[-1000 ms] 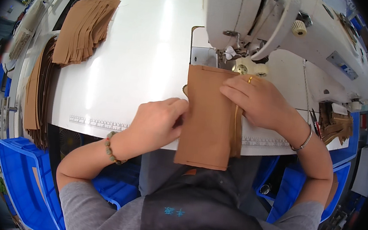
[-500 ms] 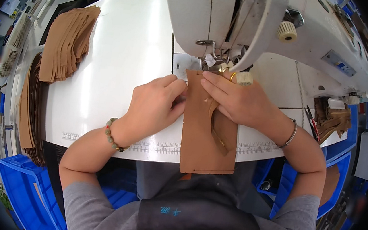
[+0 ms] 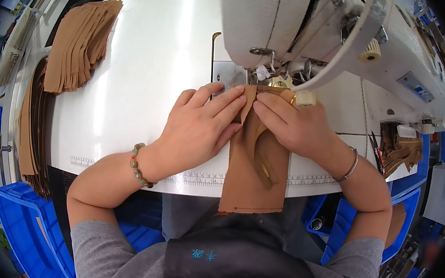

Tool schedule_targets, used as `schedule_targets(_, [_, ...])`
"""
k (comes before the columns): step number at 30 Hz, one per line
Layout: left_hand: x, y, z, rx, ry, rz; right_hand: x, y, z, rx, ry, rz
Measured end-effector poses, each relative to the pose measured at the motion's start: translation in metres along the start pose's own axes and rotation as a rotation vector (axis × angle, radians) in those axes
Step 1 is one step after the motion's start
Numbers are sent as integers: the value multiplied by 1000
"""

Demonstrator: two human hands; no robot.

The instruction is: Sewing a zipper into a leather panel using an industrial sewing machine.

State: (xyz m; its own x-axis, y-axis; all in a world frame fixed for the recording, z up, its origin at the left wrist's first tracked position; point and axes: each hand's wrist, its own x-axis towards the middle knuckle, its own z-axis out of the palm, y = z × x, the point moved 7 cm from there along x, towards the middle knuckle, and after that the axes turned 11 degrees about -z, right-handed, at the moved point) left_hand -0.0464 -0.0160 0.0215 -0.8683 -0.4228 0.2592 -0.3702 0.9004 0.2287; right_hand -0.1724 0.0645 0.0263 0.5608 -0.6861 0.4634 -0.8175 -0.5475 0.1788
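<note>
A long brown fabric panel (image 3: 249, 190) lies under the sewing machine's needle area (image 3: 261, 78), its near end hanging over the table's front edge. My left hand (image 3: 197, 125) grips the panel's left edge, which is folded over near the top, with the fingertips on the fold and the thumb beside it. With fingers together, my right hand (image 3: 295, 122) presses the panel's upper right part close to the presser foot. From beneath that palm a narrow brown strip (image 3: 264, 168) curls down across the panel. The needle tip is too small to make out.
Stacked brown pieces (image 3: 83, 45) lie at the table's far left, with a second bundle (image 3: 32, 130) hanging over the edge. Scissors (image 3: 376, 152) and brown scraps (image 3: 400, 149) are at the right. Blue bins (image 3: 34, 228) stand below, and a ruler strip (image 3: 196, 179) runs along the front.
My left hand has moved right onto the panel and its fingers have straightened. The panel's upper left edge is now folded over. My right hand stays on the panel near the machine.
</note>
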Motion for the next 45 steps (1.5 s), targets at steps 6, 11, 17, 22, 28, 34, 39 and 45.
schedule_targets(6, [0,1,1,20,-19,-4,0,-1,0,-50,105,4])
schedule_targets(11, [0,2,0,20,-12,4,-2,2,1,8,25,-35])
schedule_targets(17, [3,4,1,52,4,25,-4,3,3,30,1,-4])
schedule_targets(22, [13,4,3,45,31,4,-9,14,10,-24,2,55])
schedule_targets(28, [21,-1,6,67,65,-27,-15,25,17,-42,-1,81])
schedule_targets(34, [9,8,2,113,94,-17,-12,26,12,-51,-9,74])
schedule_targets(39, [-62,64,-15,30,-52,211,-10,19,-1,93,-28,6])
schedule_targets(45, [-102,91,-16,198,14,249,-22,-37,-15,357,-155,-161])
